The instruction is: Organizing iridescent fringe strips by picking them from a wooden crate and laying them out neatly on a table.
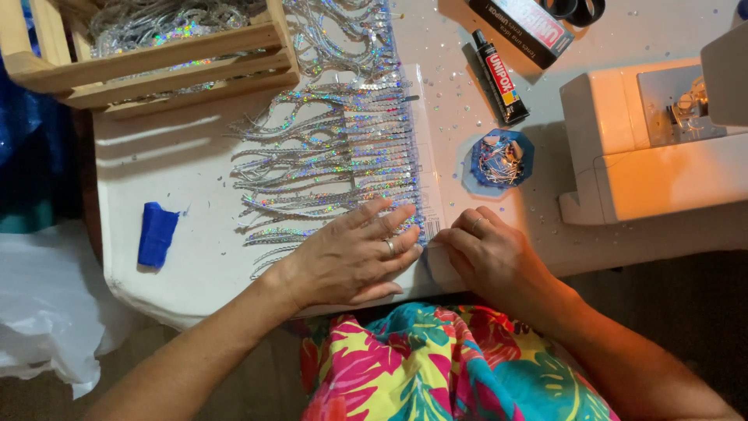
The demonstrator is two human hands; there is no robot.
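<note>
Left hand (354,253) fingers (389,221) spread flat on sequin fringe (343,148); right hand (487,253) fingers curled, pinching its edge.

Glittering holographic sequin fringe (343,148) lies on the matt white table (179,156) beside a rough wooden crate (164,58).

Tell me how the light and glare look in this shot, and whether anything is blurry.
Head view: warm light falls from the upper right, washing out the sewing machine; the wooden crate casts slatted shadows on the white table; the sequin fringe throws rainbow glints; the left hand and right hand look sharp; the floor at the bottom left stays dim.
</note>
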